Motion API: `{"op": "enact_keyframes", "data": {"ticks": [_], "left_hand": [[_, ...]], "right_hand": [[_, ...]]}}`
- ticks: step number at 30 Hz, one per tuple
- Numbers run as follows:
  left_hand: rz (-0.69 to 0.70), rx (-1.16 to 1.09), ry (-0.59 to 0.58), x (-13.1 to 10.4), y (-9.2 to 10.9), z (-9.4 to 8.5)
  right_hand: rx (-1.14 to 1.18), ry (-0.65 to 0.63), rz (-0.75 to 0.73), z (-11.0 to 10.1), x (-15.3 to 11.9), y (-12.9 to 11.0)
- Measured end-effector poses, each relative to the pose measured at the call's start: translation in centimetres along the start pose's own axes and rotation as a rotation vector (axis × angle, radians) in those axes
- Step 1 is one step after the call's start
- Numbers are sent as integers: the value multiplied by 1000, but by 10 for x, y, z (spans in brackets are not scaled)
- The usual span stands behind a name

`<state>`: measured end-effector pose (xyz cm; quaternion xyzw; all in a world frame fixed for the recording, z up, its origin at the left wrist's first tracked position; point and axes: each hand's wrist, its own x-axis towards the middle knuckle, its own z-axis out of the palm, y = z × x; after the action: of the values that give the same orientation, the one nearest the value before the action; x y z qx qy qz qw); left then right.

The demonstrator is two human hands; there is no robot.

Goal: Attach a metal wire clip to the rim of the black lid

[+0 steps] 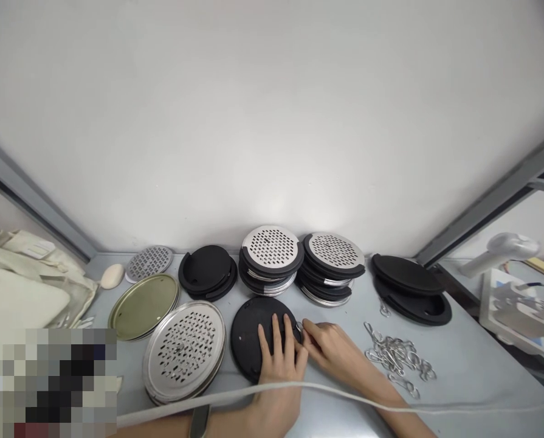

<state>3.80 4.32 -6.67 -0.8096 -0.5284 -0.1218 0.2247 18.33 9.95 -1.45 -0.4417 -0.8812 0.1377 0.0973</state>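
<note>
A black round disc (247, 334) lies on the grey table in front of me. My left hand (281, 356) rests flat on it with the fingers spread. At the disc's right edge, my right hand (329, 347) pinches a small metal ring (299, 326) between thumb and fingers. Left of the disc is a stack of perforated silver discs (185, 350). Behind stand two stacks of black-rimmed grater discs (272, 249) (336, 252). A loose pile of metal clips (399, 356) lies to the right of my right hand.
Olive discs (144, 307), a grey perforated disc (149, 263) and black discs (208, 271) sit at the left and back. More black discs (408, 277) are at the right. A pale cord (235, 394) crosses over my forearms. Cloth bags (25, 286) lie far left.
</note>
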Motion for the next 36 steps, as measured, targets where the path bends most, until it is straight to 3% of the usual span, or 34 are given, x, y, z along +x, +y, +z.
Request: {"op": "enact_keyframes", "data": {"ticks": [11,17,24,36], "left_hand": [[3,-27,-19,0,1,0],[-22,16,25,0,1,4],[-23,50,76,2,0,5],[-21,-11,-22,-2,1,4]], "right_hand": [[135,112,70,3,5,6],[45,67,70,14,11,5],[29,59,52,13,14,4],[-25,11,51,11,14,-1]]}}
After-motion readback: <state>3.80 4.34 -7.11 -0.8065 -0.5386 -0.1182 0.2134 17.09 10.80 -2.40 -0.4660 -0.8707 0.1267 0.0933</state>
